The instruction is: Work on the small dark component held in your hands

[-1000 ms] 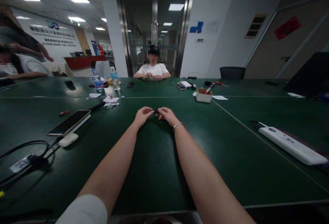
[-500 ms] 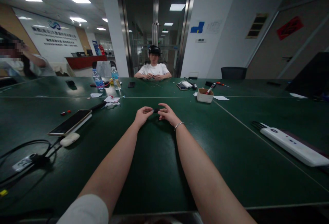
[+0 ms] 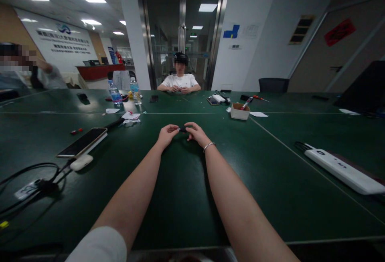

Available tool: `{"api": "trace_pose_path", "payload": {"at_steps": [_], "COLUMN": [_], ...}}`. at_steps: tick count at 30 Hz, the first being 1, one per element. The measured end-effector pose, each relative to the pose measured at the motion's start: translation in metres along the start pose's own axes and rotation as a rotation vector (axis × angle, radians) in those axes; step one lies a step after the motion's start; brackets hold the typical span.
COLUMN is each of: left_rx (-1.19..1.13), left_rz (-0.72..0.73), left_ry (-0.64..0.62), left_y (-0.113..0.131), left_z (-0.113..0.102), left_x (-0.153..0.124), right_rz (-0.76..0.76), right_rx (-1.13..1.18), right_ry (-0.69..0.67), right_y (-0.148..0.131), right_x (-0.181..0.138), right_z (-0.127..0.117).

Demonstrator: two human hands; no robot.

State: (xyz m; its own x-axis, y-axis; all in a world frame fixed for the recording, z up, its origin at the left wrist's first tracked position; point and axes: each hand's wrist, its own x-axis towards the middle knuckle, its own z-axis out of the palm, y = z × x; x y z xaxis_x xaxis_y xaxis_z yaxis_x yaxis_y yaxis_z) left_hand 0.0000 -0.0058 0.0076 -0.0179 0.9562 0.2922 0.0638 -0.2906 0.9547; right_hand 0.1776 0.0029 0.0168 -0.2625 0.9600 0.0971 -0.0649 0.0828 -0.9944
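A small black object is held between my two hands, just above the green table; it is too small to tell its kind. My left hand pinches its left end, where a lighter tip shows. On the other end, the thumb and fingers of my right hand are closed, and a bracelet circles that wrist. Most of the object's ends are covered by fingertips.
To the left lie a phone, a white earbud-case-like item and black cables. A small box stands ahead right, a white power bank-like device far right. Two bottles and a seated person are across the table.
My right hand's raised index finger has come down onto the black object, and its other fingers have shifted. My left hand stays where it was.
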Motion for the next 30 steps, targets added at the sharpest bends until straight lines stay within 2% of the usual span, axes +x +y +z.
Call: {"api": "trace_pose_path", "payload": {"at_steps": [4, 9, 13, 18, 24, 28, 30], "left_rx": [-0.002, -0.020, -0.034, -0.036, -0.041, -0.047, -0.049], "left_rz": [0.006, -0.003, -0.011, -0.020, -0.034, -0.043, -0.042], "left_ry": [0.007, 0.013, -0.006, -0.003, -0.003, 0.015, 0.013], "left_y": [-0.0018, -0.0038, -0.0031, -0.0006, -0.0006, -0.0013, -0.0011], "left_z": [-0.0004, -0.0007, -0.0001, 0.0006, 0.0008, 0.0009, 0.0008], "left_x": [0.0008, 0.0016, 0.0005, -0.0010, -0.0005, -0.0003, -0.0006], "right_rz": [0.016, 0.015, 0.027, -0.020, 0.043, -0.016, 0.016], "right_rx": [0.051, 0.029, 0.051, -0.005, -0.012, 0.038, 0.055], "right_ry": [0.026, -0.027, -0.012, -0.095, -0.037, -0.057, -0.034], "right_y": [0.0005, -0.0005, -0.0002, 0.0000, 0.0003, 0.0010, 0.0010], "right_x": [0.0007, -0.0001, 0.0000, -0.0001, 0.0004, 0.0000, 0.0002], "right_z": [-0.0007, -0.0006, -0.0012, -0.0026, -0.0023, -0.0036, -0.0036]}}
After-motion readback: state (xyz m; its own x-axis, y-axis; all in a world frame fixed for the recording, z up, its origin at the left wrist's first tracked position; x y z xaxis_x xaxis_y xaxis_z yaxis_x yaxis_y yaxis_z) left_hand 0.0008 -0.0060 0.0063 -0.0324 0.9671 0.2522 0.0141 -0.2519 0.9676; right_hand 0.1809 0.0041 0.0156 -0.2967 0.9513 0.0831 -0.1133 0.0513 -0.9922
